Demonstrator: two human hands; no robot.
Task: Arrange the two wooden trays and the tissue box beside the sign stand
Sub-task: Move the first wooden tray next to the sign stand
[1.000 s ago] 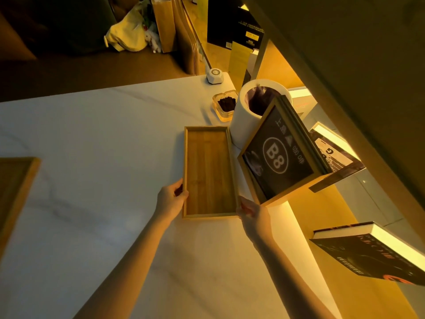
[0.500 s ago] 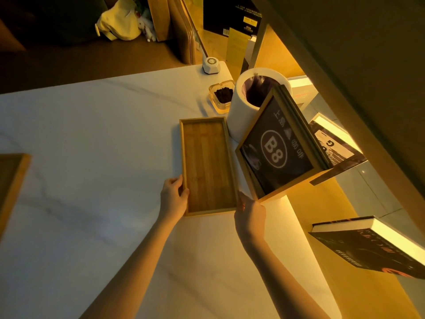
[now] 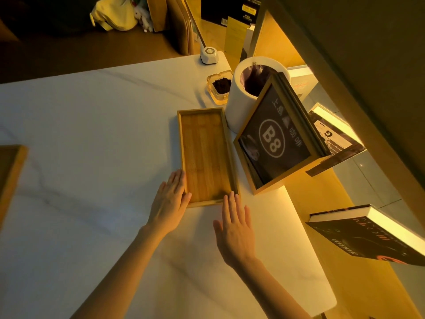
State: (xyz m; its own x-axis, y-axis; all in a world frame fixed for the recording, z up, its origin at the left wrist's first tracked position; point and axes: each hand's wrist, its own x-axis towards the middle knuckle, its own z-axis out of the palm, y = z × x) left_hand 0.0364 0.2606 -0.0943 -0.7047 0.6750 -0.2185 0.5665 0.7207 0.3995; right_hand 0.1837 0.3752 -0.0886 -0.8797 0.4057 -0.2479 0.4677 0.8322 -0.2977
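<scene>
A long wooden tray [image 3: 203, 143] lies flat on the white marble table [image 3: 92, 134], just left of the wood-framed sign stand [image 3: 273, 141] marked B8. My left hand [image 3: 170, 201] rests flat and open against the tray's near left corner. My right hand [image 3: 236, 229] lies flat and open on the table, its fingertips at the tray's near right corner. A second wooden tray [image 3: 10, 173] shows only partly at the left edge. No tissue box is in view.
A white cylinder bin [image 3: 239, 104] with a dark liner stands behind the sign stand. An amber ashtray [image 3: 219, 86] and a small white call device [image 3: 208, 55] sit near the far edge. Books [image 3: 372, 236] jut from the lit shelf on the right.
Both hands let go of the tray's near corners and now lie flat with fingers spread. The tray stays beside the sign stand.
</scene>
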